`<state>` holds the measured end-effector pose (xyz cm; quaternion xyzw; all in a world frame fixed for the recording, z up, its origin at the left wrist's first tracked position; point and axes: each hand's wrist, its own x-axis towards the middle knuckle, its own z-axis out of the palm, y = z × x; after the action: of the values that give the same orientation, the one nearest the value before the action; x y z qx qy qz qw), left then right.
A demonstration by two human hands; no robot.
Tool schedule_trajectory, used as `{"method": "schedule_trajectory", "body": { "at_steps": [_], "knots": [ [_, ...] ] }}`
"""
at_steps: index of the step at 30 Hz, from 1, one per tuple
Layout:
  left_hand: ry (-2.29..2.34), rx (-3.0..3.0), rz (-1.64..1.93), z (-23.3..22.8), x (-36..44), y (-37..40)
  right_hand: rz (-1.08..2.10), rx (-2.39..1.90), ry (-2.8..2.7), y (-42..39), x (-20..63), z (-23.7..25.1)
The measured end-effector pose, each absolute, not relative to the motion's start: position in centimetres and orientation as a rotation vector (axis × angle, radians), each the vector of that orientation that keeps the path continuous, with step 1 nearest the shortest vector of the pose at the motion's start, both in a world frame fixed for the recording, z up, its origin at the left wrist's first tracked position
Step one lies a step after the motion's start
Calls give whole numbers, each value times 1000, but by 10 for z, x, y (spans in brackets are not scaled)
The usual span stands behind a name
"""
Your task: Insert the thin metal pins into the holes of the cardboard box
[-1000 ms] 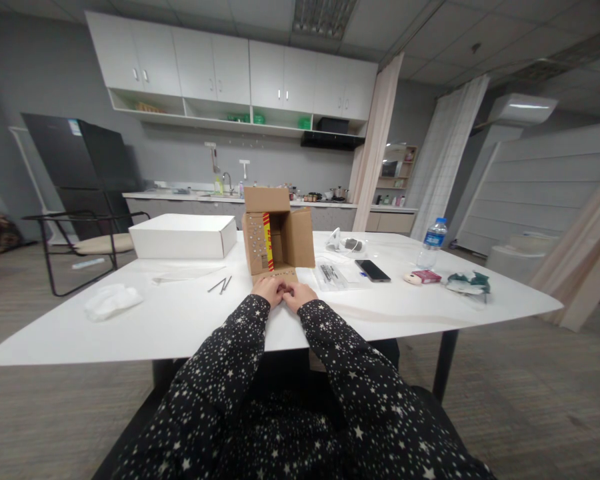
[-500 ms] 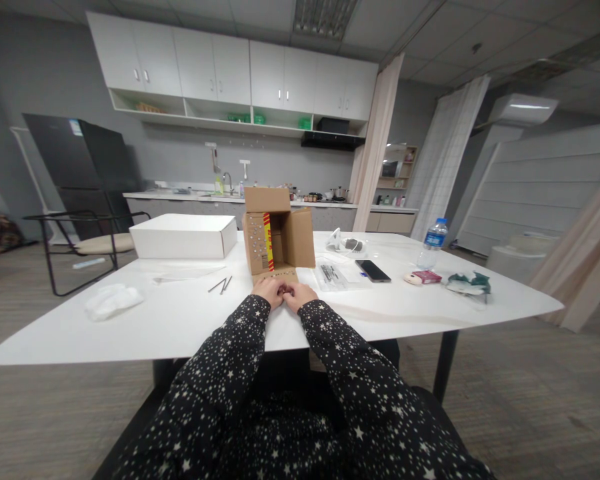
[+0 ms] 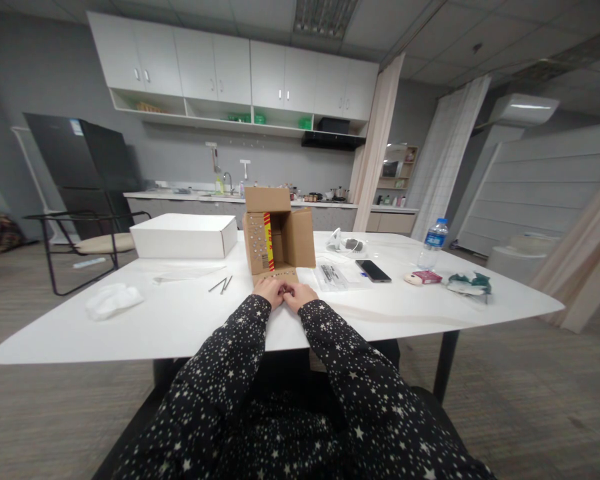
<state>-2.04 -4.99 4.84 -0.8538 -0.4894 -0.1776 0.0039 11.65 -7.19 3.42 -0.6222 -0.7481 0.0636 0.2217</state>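
An open cardboard box [image 3: 301,241] lies on its side on the white table with its mouth facing me. Small pale dots speckle its left flap [image 3: 256,248], beside a red and yellow tape strip, and its lower flap [image 3: 275,275]. My left hand [image 3: 270,291] and my right hand [image 3: 300,296] meet at the near edge of that lower flap. The fingers of both are curled and pinched together. Whatever sits between the fingertips is too small and hidden to name. Left of the hands lie several metal nails or screws [image 3: 225,285].
A white box [image 3: 183,237] stands back left, with crumpled white plastic [image 3: 114,301] nearer. To the right are a clear packet [image 3: 333,276], a phone [image 3: 373,271], a white corded device [image 3: 347,244], a red pack [image 3: 427,277], a water bottle [image 3: 434,243] and green-white wrapping [image 3: 469,284].
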Motion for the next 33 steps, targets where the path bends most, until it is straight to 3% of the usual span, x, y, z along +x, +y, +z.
{"method": "schedule_trajectory", "body": {
  "at_steps": [33],
  "knots": [
    [-1528, -2645, -534, 45, -19, -50, 174, -1715, -2064, -70, 117, 32]
  ]
}}
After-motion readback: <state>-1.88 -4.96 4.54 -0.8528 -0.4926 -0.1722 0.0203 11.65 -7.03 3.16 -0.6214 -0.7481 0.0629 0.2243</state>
